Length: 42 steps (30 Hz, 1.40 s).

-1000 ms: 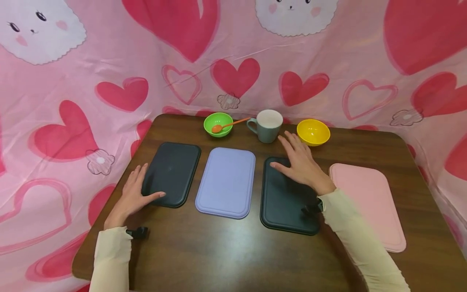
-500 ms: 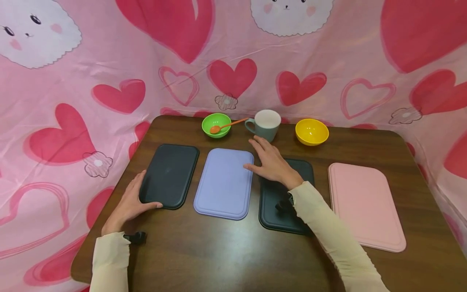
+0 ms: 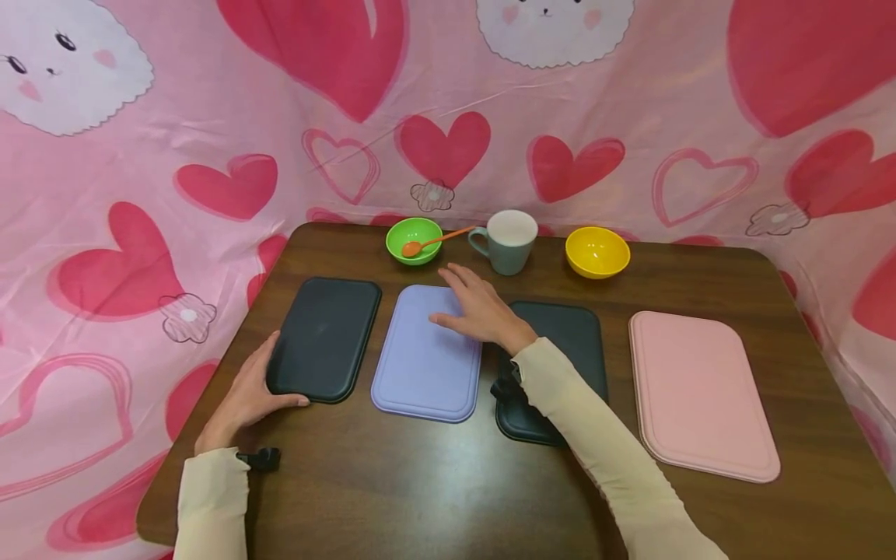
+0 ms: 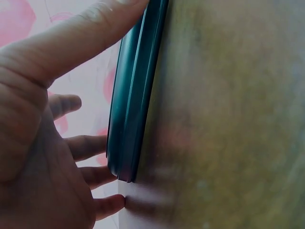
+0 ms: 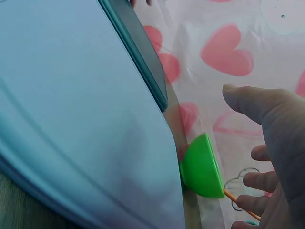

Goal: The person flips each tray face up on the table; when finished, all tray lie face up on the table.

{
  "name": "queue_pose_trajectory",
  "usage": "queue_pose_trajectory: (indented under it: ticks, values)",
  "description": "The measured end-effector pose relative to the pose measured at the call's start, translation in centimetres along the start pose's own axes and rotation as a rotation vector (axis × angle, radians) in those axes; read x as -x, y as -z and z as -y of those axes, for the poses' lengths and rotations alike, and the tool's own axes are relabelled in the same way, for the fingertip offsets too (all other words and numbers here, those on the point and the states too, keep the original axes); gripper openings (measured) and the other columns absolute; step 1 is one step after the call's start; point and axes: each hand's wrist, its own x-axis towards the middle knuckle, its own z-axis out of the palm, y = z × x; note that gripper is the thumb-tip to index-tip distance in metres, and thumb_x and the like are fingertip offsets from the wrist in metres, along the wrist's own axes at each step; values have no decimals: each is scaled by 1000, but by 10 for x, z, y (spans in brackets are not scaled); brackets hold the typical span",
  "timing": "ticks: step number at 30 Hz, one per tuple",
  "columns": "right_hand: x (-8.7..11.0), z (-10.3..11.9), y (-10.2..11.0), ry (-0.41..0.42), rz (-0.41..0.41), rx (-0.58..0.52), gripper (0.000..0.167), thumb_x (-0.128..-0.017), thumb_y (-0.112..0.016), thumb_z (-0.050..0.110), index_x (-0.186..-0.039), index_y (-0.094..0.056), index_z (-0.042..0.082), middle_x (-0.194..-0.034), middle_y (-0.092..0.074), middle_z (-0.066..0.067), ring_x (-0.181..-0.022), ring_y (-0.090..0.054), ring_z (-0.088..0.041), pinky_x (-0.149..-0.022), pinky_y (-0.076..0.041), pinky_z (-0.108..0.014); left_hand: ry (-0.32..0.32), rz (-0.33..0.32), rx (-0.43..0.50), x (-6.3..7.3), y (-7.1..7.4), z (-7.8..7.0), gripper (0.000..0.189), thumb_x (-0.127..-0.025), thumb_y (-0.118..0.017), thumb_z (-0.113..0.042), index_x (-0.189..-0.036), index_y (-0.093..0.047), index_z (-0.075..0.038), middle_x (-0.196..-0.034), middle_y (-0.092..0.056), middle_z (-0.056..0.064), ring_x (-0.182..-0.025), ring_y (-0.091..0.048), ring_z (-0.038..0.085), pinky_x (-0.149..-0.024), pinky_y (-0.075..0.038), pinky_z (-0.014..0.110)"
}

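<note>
Spreading left hand (image 3: pixel 245 397), with thumb and 4 fingers apart, at corner of flat black rectangle board (image 3: pixel 325 338). Floating right hand (image 3: pixel 483 311), also spread, above flat pale-purple rectangle board (image 3: pixel 425 358).

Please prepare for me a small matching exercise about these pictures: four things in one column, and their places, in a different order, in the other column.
Things
1. left hand
2. right hand
3. orange spoon
4. grey mug

Places
A. between the green bowl and the yellow bowl
B. at the edge of the leftmost dark board
C. over the lavender board
D. with one end inside the green bowl and the handle sticking out over its rim

Right pairs: 1-B, 2-C, 3-D, 4-A.
</note>
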Motion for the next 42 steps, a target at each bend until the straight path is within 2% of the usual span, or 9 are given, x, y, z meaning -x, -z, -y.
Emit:
queue_pose_trajectory:
  ticks: [6, 14, 22, 31, 38, 42]
  values:
    - [-16, 9, -9, 19, 25, 19, 87, -91, -65, 54, -158, -29, 11, -166, -25, -16, -154, -24, -34, -122, -24, -60, -11, 13, -12, -4, -2, 0, 134, -65, -92, -40, -162, -3, -12, -165, -14, 29, -147, -14, 56, -111, -18, 77]
    - [-37, 22, -26, 36, 68, -4, 86, -92, -65, 52, -158, -28, 12, -166, -24, -14, -155, -22, -33, -122, -24, -59, 7, 21, -12, -8, -3, 0, 133, -67, -91, -39, -162, -2, -14, -165, -13, 28, -147, -14, 55, -110, -19, 78]
    - [-54, 32, -42, 43, 111, 0, 84, -93, -63, 50, -159, -27, 13, -166, -24, -13, -156, -21, -32, -122, -24, -59, 14, 17, -9, -7, -3, 1, 132, -67, -91, -38, -162, -3, -14, -164, -14, 29, -147, -14, 56, -110, -18, 78]
    - [-73, 48, -51, 23, 151, 64, 82, -94, -64, 49, -158, -28, 12, -165, -28, -12, -155, -25, -29, -124, -26, -52, 62, 35, 5, -2, -3, 4, 131, -68, -90, -40, -163, -2, -17, -165, -12, 28, -147, -11, 55, -109, -18, 79]
    - [-83, 54, -61, 7, 179, 120, 81, -93, -64, 50, -157, -29, 14, -164, -29, -12, -154, -27, -28, -125, -27, -48, 56, 26, 10, -1, -4, 6, 131, -68, -90, -39, -162, -2, -16, -164, -13, 29, -147, -12, 56, -110, -17, 79]
    - [-85, 55, -66, 5, 183, 145, 81, -93, -64, 50, -157, -30, 14, -163, -30, -11, -153, -27, -27, -125, -25, -50, 63, 27, 13, -1, -3, 6, 132, -68, -90, -39, -162, -1, -16, -164, -13, 29, -147, -13, 56, -109, -19, 79]
